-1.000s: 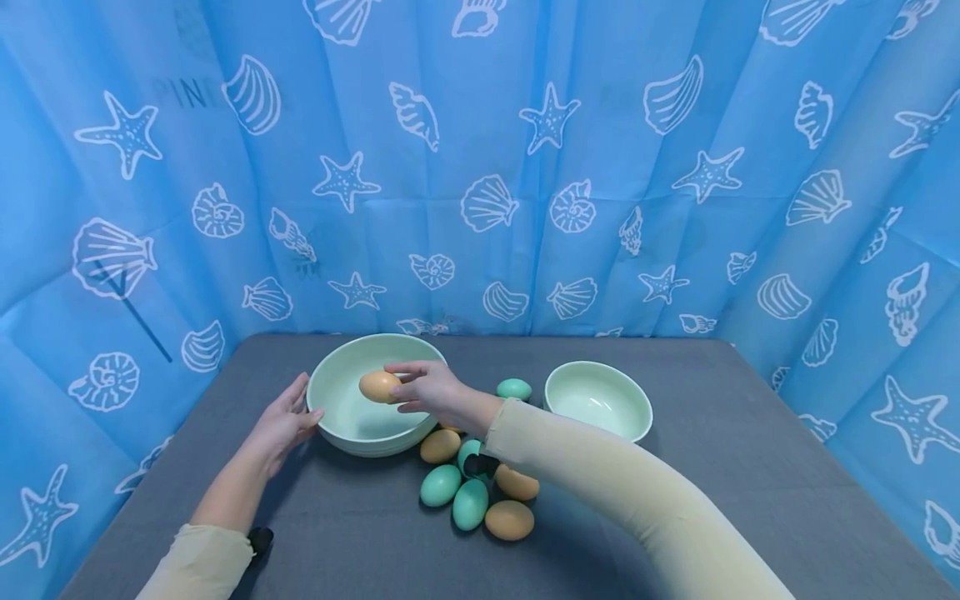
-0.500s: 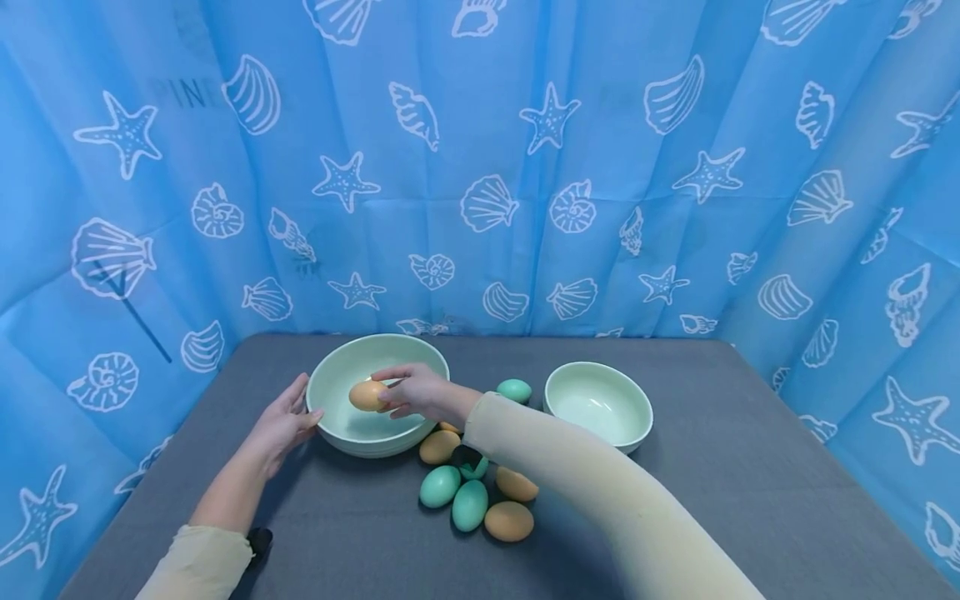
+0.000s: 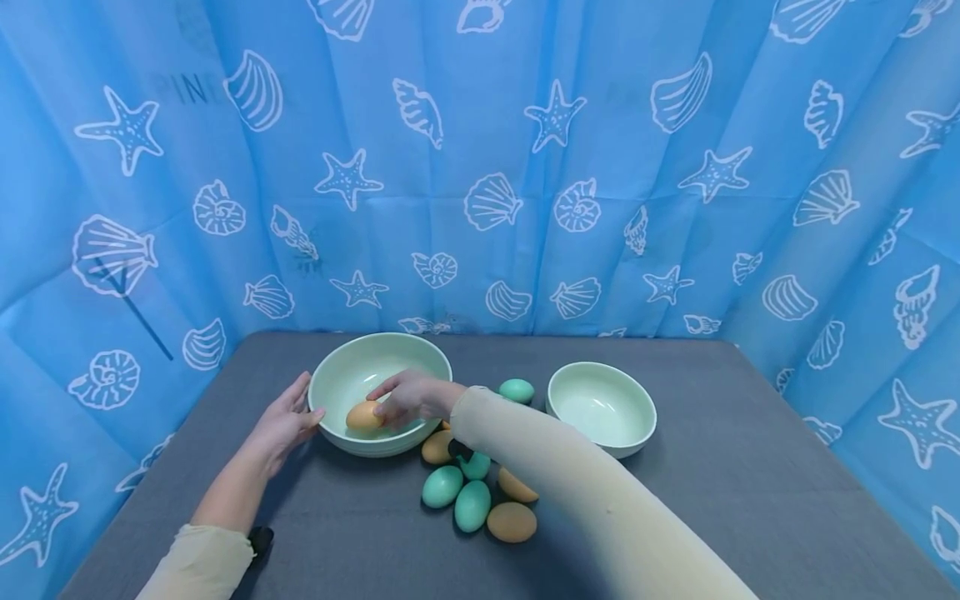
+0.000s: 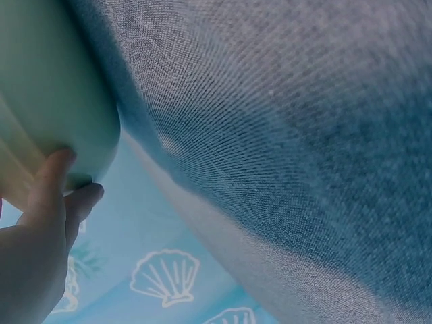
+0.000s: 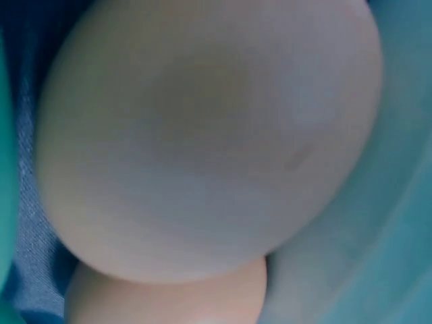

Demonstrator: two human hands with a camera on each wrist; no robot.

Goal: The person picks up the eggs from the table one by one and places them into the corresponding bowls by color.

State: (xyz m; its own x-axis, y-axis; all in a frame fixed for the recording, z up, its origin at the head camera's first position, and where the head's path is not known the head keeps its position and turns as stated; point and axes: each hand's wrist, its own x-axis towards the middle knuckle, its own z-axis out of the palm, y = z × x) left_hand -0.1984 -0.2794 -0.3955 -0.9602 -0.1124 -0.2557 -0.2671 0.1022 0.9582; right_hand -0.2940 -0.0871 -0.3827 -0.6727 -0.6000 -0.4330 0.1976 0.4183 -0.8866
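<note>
My left hand grips the larger pale green bowl at its left rim, thumb at the edge. In the left wrist view its fingers lie against the outer wall of this bowl. Low inside the bowl, my right hand pinches a brown egg between thumb and fingers. Several brown and green eggs lie beside the bowl, among them a green egg and a brown egg. The right wrist view is mostly filled by a brown egg close to the bowl wall; the hand is hidden there.
A smaller pale green bowl stands to the right. One green egg lies between the bowls, behind my right forearm. The grey cloth-covered table ends at a blue seashell-patterned curtain.
My right hand has moved left and then down into the larger bowl with the brown egg. My left hand has stayed at the rim.
</note>
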